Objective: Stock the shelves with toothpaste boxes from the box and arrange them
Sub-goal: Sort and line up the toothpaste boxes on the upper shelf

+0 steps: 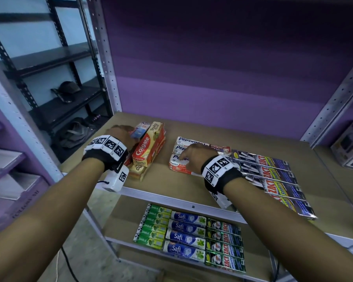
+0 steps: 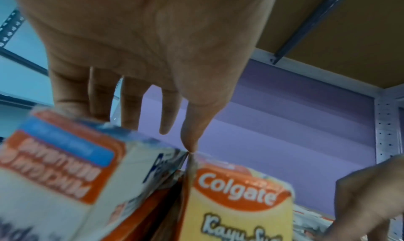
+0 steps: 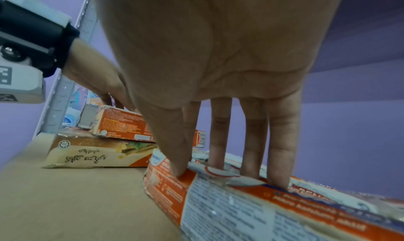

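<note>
A loose pile of orange and yellow Colgate boxes lies at the left of the brown shelf board. On top of the pile, a white and blue Pepsodent box is tilted up. My left hand holds it, fingers behind its top edge and thumb at its corner. A neat row of Pepsodent boxes lies mid-shelf. My right hand rests on them, straight fingers pressing the top and thumb on the left end.
Silver Zact boxes lie in a row right of my right wrist. The shelf below holds rows of Darlie, Safi and green Zact boxes. Perforated metal posts flank the bay. A carton stands at far right.
</note>
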Motion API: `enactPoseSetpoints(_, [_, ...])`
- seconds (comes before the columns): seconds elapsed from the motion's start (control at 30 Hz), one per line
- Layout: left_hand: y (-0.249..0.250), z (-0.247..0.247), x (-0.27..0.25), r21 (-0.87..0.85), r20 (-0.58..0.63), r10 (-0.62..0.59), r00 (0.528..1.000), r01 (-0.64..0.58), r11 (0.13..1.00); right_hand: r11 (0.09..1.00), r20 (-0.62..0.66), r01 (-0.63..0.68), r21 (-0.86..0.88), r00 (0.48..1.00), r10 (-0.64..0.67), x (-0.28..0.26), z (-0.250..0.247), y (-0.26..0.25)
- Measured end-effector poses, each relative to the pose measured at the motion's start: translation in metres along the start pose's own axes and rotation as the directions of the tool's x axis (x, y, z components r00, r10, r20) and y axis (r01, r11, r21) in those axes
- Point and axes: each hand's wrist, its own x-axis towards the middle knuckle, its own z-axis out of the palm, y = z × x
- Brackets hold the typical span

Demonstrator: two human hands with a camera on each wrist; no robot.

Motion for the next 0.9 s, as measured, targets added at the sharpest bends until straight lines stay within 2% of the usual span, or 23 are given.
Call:
enactPoseSetpoints(0.07, [-0.004,0.005,-0.001,-0.051,0.025,-0.056,0.998,0.057,0.997,1.0,0.002,0.004,-0.008,1.0,-0.004,0.0,-0.001,0.0])
enactPoseSetpoints(0.13, [-0.008,0.009,0.0,-0.101,0.001,-0.101,0.995,0.101,0.99,1.0,0.003,0.008,-0.002,1.0,-0.008,-0.001,-0.001,0.001])
enactPoseSetpoints(0.33, [-0.016,0.009,0.003,-0.209,0.051,-0.165,0.985,0.172,0.963,0.999,0.02,-0.006,-0.037,1.0,0.006,-0.003,-0.002,-0.001])
enactPoseSetpoints(0.47, [-0.024,0.009,0.003,-0.31,0.044,-0.2,0.979,0.204,0.929,0.998,-0.004,-0.012,-0.058,1.0,0.012,-0.007,0.001,0.001])
enactPoseSetpoints(0.6, [-0.034,0.008,0.002,-0.533,0.054,-0.257,0.965,0.245,0.81,0.999,0.011,-0.004,-0.038,1.0,0.004,-0.007,0.001,0.002])
enactPoseSetpoints(0.77, [-0.035,-0.006,-0.002,-0.725,0.065,-0.251,0.966,0.218,0.653,1.0,0.029,-0.002,-0.003,1.0,0.002,-0.002,-0.003,0.006])
enactPoseSetpoints(0.9, [-0.022,-0.025,-0.01,-0.853,0.07,-0.163,0.984,0.144,0.503,0.995,-0.051,-0.03,0.093,0.998,0.035,0.0,-0.01,0.016])
